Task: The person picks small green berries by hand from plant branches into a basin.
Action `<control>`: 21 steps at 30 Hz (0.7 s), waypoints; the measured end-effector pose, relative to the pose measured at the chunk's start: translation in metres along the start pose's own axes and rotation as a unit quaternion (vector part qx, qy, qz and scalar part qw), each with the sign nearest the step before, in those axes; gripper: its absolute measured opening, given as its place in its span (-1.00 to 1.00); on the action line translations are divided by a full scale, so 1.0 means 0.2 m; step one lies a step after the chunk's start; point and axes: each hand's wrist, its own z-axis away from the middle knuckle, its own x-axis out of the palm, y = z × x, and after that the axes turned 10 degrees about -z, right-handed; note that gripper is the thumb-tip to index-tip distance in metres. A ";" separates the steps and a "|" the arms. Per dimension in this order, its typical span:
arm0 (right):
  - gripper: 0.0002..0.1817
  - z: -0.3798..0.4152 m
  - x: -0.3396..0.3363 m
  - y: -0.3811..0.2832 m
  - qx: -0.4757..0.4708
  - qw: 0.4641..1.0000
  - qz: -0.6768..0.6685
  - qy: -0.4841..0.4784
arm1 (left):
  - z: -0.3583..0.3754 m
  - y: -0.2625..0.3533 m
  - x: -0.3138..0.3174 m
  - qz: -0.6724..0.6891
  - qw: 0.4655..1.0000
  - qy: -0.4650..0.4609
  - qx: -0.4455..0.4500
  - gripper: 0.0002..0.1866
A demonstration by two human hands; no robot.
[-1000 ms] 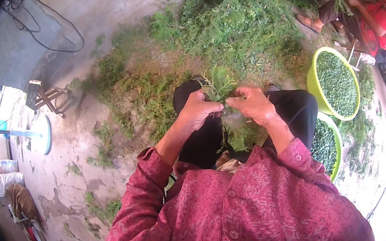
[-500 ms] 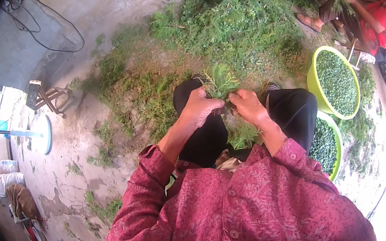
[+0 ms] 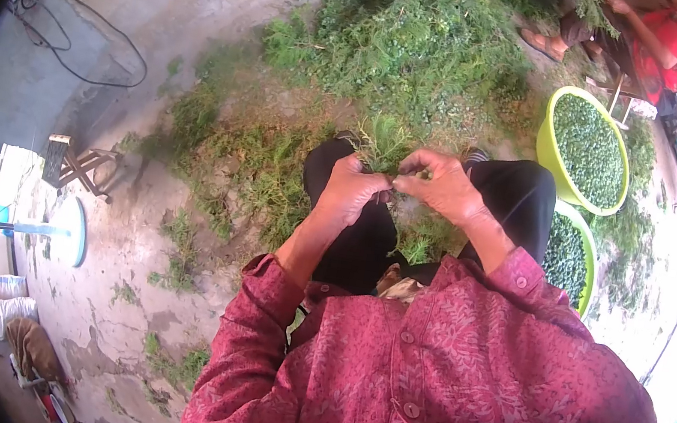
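Holding a leafy green sprig [image 3: 384, 140] just above the middle of the frame, my left hand [image 3: 347, 193] has its grip closed about the stems, thumb uppermost. My right hand [image 3: 448, 191] is just beside it, thumb and fingertips drawn to a narrow grip near the sprig's base; I cannot tell whether anything is pinched between them. Both hands are over my dark trousers [image 3: 518, 198], with my patterned red shirt [image 3: 462, 376] filling the bottom of the frame.

At the top centre, a big heap of cut greenery [image 3: 414, 40] lies on the floor [image 3: 105, 300], with thinner, browner sprigs [image 3: 266, 175] strewn left of my knees. Right of centre are a yellow-green tub [image 3: 547, 159] and, just below it, a second tub [image 3: 591, 260], each filled with small green bits. In the upper right corner sits a person in a red top [image 3: 671, 50]. A folding stool [image 3: 76, 166] and a pale fan [image 3: 73, 231] are at the left.
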 end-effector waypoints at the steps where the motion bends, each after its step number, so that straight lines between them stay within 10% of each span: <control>1: -0.76 -0.02 0.00 0.06 -0.031 0.999 0.035 -0.001 | 0.00 0.00 0.00 0.008 1.000 -0.008 0.002 -0.79; 7: -0.85 -0.03 0.01 0.04 -0.020 0.995 0.097 -0.021 | 0.00 -0.01 -0.03 0.022 1.000 -0.017 -0.009 -0.80; 9: -0.87 -0.02 0.02 -0.03 0.170 0.981 0.036 0.087 | 0.00 -0.02 -0.05 0.035 0.999 -0.028 -0.010 -0.77; 10: -0.81 -0.05 -0.08 0.15 0.159 0.951 -0.250 0.088 | 0.00 -0.02 -0.06 0.048 0.998 -0.038 -0.011 -0.73; 12: -0.82 -0.03 -0.16 0.15 0.143 0.906 -0.394 0.060 | 0.00 -0.02 -0.06 0.051 0.998 -0.041 0.000 -0.73; 21: -0.64 0.07 0.02 0.13 0.183 0.960 -0.211 -0.028 | 0.02 -0.02 0.01 0.059 0.998 0.020 0.021 -0.79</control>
